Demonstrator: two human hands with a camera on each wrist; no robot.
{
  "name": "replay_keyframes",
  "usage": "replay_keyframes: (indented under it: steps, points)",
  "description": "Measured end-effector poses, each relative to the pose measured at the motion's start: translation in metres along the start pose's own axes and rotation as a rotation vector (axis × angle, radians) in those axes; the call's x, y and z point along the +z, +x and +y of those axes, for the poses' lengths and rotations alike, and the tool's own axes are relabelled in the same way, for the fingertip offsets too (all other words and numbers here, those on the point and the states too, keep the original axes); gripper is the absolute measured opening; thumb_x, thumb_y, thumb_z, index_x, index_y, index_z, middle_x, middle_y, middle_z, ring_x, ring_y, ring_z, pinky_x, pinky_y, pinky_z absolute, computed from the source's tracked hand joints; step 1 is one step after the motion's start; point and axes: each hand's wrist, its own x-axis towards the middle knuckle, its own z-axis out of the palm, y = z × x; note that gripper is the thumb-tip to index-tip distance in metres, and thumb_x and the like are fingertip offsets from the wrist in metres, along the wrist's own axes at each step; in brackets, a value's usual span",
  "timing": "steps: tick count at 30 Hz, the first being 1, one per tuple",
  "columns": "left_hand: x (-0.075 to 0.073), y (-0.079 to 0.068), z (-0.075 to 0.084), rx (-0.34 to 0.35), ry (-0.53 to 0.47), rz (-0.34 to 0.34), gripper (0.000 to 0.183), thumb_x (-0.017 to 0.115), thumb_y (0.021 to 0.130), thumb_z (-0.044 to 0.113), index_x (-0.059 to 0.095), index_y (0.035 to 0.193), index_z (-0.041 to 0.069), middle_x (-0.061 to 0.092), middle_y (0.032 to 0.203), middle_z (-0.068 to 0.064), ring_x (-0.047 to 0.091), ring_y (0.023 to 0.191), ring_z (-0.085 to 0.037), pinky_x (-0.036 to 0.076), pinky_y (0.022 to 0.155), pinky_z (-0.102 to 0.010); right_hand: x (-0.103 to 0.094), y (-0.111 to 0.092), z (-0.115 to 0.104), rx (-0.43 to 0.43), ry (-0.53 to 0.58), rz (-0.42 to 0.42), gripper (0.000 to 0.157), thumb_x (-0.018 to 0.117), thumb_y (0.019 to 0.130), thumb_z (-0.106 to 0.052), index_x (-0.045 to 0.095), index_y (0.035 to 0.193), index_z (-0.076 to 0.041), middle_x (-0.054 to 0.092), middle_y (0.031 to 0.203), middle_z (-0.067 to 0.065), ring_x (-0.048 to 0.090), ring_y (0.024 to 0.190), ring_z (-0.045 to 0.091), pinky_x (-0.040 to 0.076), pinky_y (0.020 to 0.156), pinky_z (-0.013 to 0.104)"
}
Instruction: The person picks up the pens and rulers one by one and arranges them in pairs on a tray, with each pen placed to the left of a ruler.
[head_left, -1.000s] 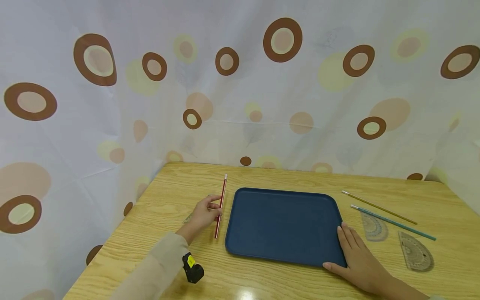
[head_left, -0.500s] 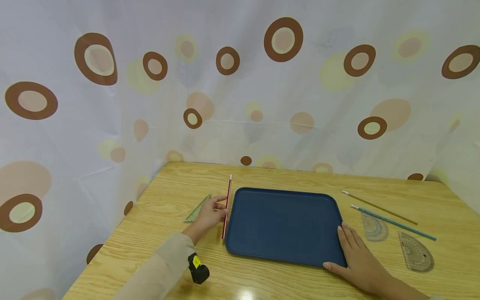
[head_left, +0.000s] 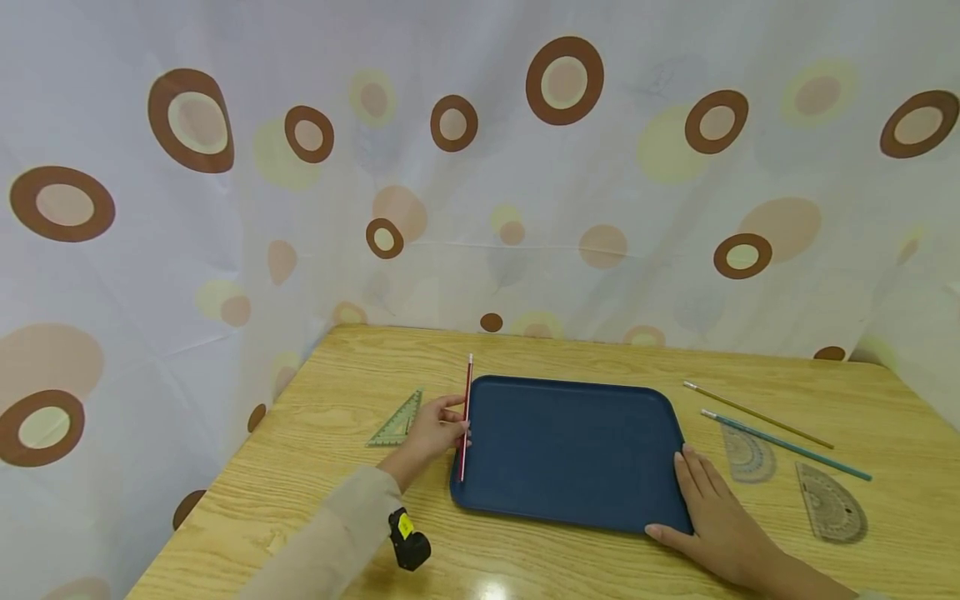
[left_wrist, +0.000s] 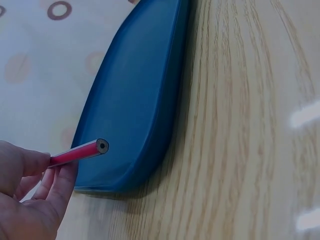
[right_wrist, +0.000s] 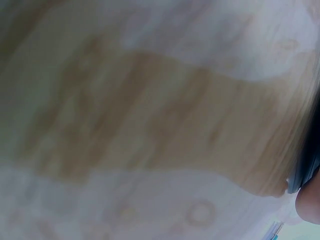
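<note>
My left hand (head_left: 429,432) pinches a red pencil (head_left: 467,408) between thumb and fingers, its white end pointing to the back. In the head view the pencil lies across the left rim of a dark blue tray (head_left: 570,454); in the left wrist view its bare, unsharpened end (left_wrist: 102,146) points out over the tray. My right hand (head_left: 716,525) rests on the tray's right edge near the front corner, fingers straight. The right wrist view is blurred and shows only a fingertip (right_wrist: 309,200) beside the tray's dark edge.
A green set square (head_left: 397,423) lies left of the tray. To the right are a yellow pencil (head_left: 757,414), a teal pencil (head_left: 791,447) and two clear protractors, one (head_left: 748,457) partly under the teal pencil, the other (head_left: 831,504) nearer. Patterned cloth (head_left: 525,183) hangs behind the wooden table.
My left hand has moved right with the red pencil, from beside the tray to over its left rim. The set square has come into view behind it. My right hand stays put.
</note>
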Motion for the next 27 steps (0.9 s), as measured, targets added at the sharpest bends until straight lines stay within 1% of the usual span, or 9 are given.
replay_keyframes:
  steps: [4, 7, 11, 15, 21, 27]
  points:
    - [0.004, 0.0, 0.001, -0.001, 0.043, -0.002, 0.044, 0.055, 0.086, -0.011, 0.049, 0.129, -0.006, 0.054, 0.081, -0.01, 0.06, 0.066, -0.012, 0.057, 0.062, -0.031, -0.001, 0.0, -0.001, -0.001, 0.005, -0.001, 0.1, 0.057, 0.085, -0.055, 0.009, 0.146, 0.008, 0.005, 0.151, 0.032, 0.004, 0.139, 0.048, -0.005, 0.114, 0.053]
    - [0.007, 0.0, 0.001, -0.001, 0.06, -0.007, 0.042, 0.056, 0.086, -0.01, 0.05, 0.128, -0.006, 0.053, 0.079, -0.007, 0.061, 0.065, -0.012, 0.057, 0.062, -0.032, -0.001, 0.0, -0.001, 0.0, 0.004, -0.001, 0.1, 0.057, 0.085, -0.055, 0.009, 0.146, 0.008, 0.005, 0.151, 0.032, 0.004, 0.139, 0.048, -0.006, 0.114, 0.052]
    - [0.01, -0.001, 0.001, -0.001, 0.054, -0.013, 0.042, 0.056, 0.086, -0.011, 0.05, 0.127, -0.007, 0.052, 0.077, -0.005, 0.059, 0.064, -0.011, 0.057, 0.062, -0.031, -0.001, 0.0, -0.001, 0.004, 0.001, -0.001, 0.1, 0.057, 0.085, -0.055, 0.009, 0.146, 0.008, 0.006, 0.151, 0.032, 0.004, 0.139, 0.048, -0.004, 0.114, 0.053]
    - [0.012, -0.001, 0.001, 0.014, 0.064, -0.021, 0.042, 0.056, 0.085, -0.012, 0.05, 0.126, -0.008, 0.051, 0.075, -0.004, 0.057, 0.062, -0.01, 0.057, 0.061, -0.031, 0.0, 0.0, -0.001, 0.004, -0.004, 0.004, 0.1, 0.057, 0.084, -0.055, 0.01, 0.146, 0.008, 0.007, 0.151, 0.032, 0.005, 0.139, 0.048, -0.004, 0.114, 0.053]
    - [0.017, -0.001, 0.0, 0.052, 0.141, -0.025, 0.042, 0.058, 0.083, -0.011, 0.052, 0.124, -0.007, 0.052, 0.073, -0.004, 0.056, 0.06, -0.008, 0.055, 0.057, -0.027, 0.0, 0.0, -0.001, 0.005, -0.007, 0.006, 0.101, 0.057, 0.084, -0.055, 0.01, 0.146, 0.008, 0.007, 0.151, 0.032, 0.006, 0.139, 0.049, -0.005, 0.114, 0.052]
    - [0.021, -0.003, 0.0, 0.078, 0.215, -0.022, 0.04, 0.059, 0.081, -0.012, 0.054, 0.121, -0.009, 0.055, 0.07, -0.006, 0.056, 0.057, -0.009, 0.053, 0.053, -0.025, 0.0, 0.0, -0.001, 0.006, -0.004, 0.004, 0.101, 0.058, 0.084, -0.056, 0.011, 0.146, 0.009, 0.007, 0.151, 0.032, 0.006, 0.139, 0.049, 0.001, 0.112, 0.057]
